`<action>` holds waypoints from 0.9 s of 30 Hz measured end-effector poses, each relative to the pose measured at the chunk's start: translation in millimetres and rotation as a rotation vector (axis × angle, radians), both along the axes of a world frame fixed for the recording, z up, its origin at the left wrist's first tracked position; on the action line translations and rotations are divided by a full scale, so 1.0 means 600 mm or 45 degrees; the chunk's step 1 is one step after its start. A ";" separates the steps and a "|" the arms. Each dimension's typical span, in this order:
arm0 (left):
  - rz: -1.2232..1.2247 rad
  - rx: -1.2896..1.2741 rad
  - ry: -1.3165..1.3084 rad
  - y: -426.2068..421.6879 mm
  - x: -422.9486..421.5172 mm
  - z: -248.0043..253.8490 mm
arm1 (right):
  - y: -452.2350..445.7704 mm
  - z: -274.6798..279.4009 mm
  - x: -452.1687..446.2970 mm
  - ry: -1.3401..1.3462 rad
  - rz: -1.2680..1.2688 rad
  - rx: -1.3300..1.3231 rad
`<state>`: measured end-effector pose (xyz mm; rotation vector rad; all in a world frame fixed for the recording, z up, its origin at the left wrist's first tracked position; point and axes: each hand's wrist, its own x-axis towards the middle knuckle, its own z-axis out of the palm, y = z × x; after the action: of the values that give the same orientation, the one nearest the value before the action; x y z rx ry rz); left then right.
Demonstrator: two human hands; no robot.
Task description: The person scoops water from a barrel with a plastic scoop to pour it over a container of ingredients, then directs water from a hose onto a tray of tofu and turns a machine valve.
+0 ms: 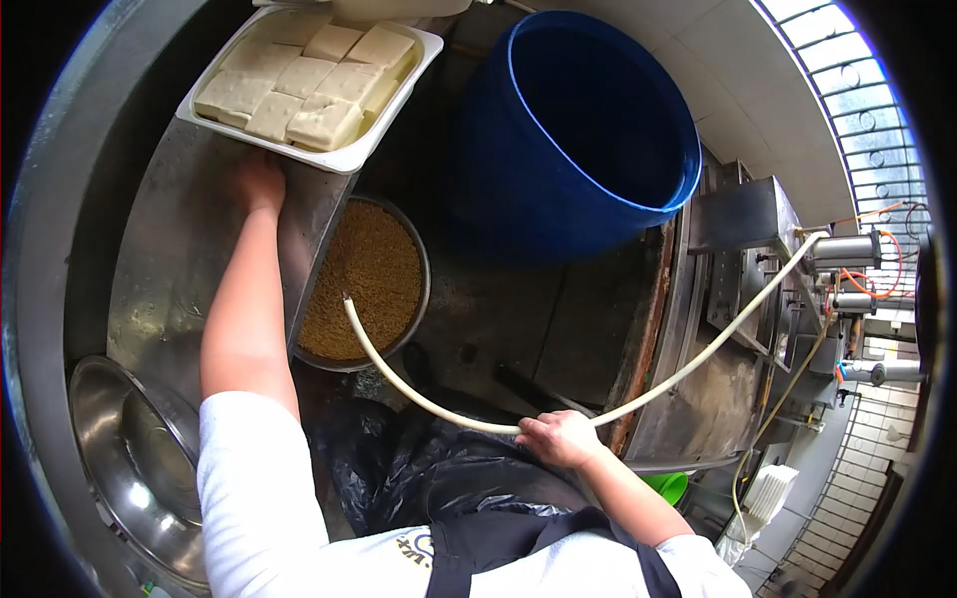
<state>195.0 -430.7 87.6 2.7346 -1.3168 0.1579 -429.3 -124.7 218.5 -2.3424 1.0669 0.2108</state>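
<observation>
My right hand (pixel 560 439) is closed around a pale hose (pixel 436 409). One end of the hose hangs over a round metal basin (pixel 427 289) of brown grains (pixel 369 269); its other side runs up to the machine at the right. My left hand (pixel 258 182) is on the metal table (pixel 179 229), just below a white tub (pixel 349 159) of tofu blocks (pixel 299 80). The fingers of my left hand are in shadow by the tub's edge, and I cannot make out their shape.
A big blue barrel (pixel 588 130) stands at the upper middle. Steel machinery (pixel 738 229) with cylinders fills the right side. An empty-looking steel bowl (pixel 140 458) sits at the lower left. Black plastic (pixel 439 468) lies before me, and a green container (pixel 666 486) is at the lower right.
</observation>
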 end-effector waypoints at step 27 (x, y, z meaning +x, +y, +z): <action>0.211 -0.410 1.451 0.632 -0.409 0.091 | 0.118 0.027 -0.173 -0.349 0.103 -0.158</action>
<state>-50.2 -51.5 142.3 2.0088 -0.6356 -0.9321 -532.9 -53.9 234.9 -2.4390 0.8739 -0.1481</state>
